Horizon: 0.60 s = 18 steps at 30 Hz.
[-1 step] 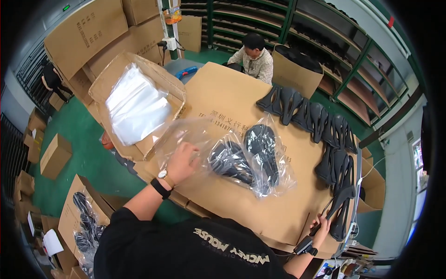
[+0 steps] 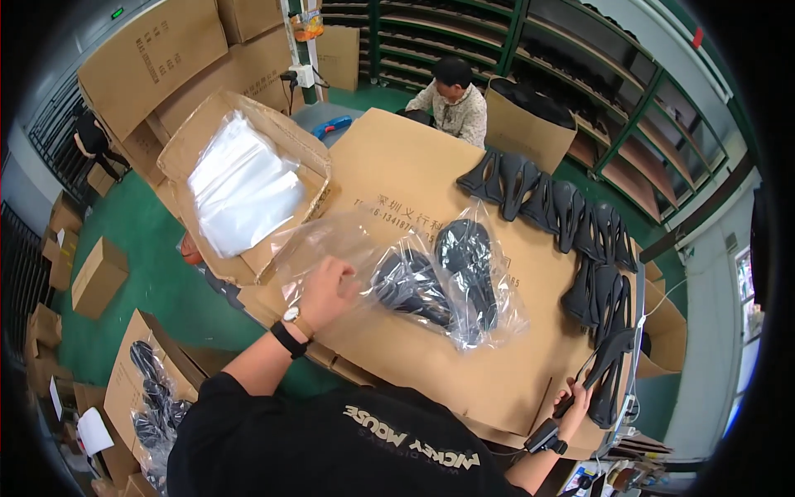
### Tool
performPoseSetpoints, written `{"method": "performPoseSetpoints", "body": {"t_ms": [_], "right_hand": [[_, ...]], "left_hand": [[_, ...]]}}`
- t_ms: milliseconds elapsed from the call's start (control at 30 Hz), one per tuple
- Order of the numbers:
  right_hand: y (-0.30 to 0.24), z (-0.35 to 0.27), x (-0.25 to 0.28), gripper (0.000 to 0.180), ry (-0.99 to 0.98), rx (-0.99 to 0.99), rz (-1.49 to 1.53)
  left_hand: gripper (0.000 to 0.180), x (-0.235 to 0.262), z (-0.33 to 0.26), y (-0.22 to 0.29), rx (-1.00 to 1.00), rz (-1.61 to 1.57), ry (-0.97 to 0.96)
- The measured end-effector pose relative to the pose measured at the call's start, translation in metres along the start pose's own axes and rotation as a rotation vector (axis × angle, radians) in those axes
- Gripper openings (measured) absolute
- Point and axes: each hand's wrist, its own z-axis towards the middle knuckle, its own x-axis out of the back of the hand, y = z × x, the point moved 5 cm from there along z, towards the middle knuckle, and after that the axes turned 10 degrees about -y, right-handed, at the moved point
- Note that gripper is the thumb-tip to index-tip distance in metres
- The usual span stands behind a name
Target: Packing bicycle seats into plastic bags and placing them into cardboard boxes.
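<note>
My left hand [image 2: 330, 288] is closed with curled fingers on a clear plastic bag [image 2: 310, 248], which spreads loosely around it above the cardboard-covered table. Just right of it lie two black bicycle saddles in clear bags, one [image 2: 411, 286] on its side and the other [image 2: 465, 265] pointing toward me. At the table's right edge my right hand [image 2: 573, 401] grips a black bicycle saddle [image 2: 614, 348], tilted over others. Several unwrapped saddles [image 2: 570, 211] stand in a curved row along the far right side.
An open carton [image 2: 310, 153] holding a stack of clear bags [image 2: 247, 195] is at the table's left. A seated person [image 2: 455, 103] is beyond the far edge. Bagged saddles [image 2: 153, 398] fill a box at lower left. Green shelving [image 2: 613, 83] lines the back.
The saddle in my right hand has shifted up very slightly. My left hand has barely moved.
</note>
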Motion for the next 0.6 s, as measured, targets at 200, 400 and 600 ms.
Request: {"method": "performPoseSetpoints", "body": {"t_ms": [200, 400, 600], "right_hand": [[-0.043, -0.001, -0.071, 0.065, -0.249, 0.244, 0.024], [-0.033, 0.004, -0.112, 0.057, -0.316, 0.338, -0.431], [-0.012, -0.035, -0.174, 0.064, -0.545, 0.13, 0.012]], "left_hand": [[0.029, -0.045, -0.008, 0.035, 0.069, 0.06, -0.041], [0.016, -0.085, -0.012, -0.029, -0.038, 0.015, -0.017], [0.015, 0.01, -0.013, 0.051, -0.016, -0.334, 0.274]]}}
